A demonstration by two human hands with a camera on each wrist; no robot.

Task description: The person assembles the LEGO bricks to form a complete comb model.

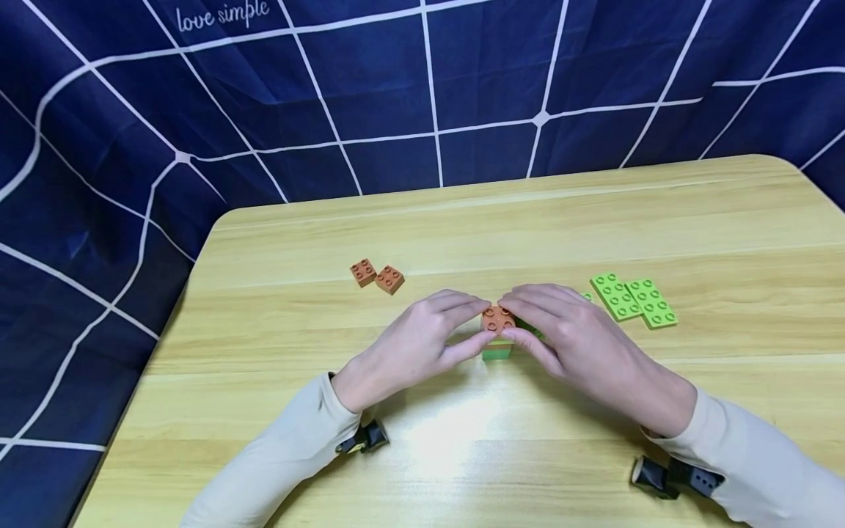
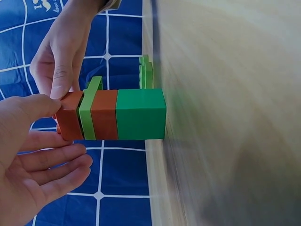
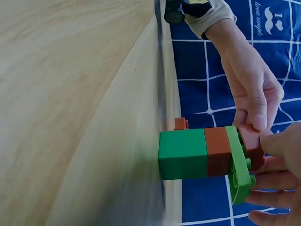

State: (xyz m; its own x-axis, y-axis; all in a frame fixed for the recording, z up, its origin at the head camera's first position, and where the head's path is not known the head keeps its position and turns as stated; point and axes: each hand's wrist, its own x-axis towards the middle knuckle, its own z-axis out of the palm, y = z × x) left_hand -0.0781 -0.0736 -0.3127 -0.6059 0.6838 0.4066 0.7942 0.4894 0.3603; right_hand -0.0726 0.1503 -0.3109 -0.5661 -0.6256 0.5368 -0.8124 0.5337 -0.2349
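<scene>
A stack of toy building bricks stands upright on the table. At its base is a green block, then an orange-brown brick, then a light green plate that juts out toward the right hand's side. On top, an orange-brown brick sits slightly tilted, with a narrow gap above the plate. My left hand pinches this top brick from the left between thumb and fingertips. From the right, my right hand pinches the same brick; its other fingers are spread beside the plate in the right wrist view.
Two loose orange-brown bricks lie on the wooden table, behind and left of the stack. Behind and to the right are two light green plates, side by side. A dark blue cloth with white lines hangs behind the table.
</scene>
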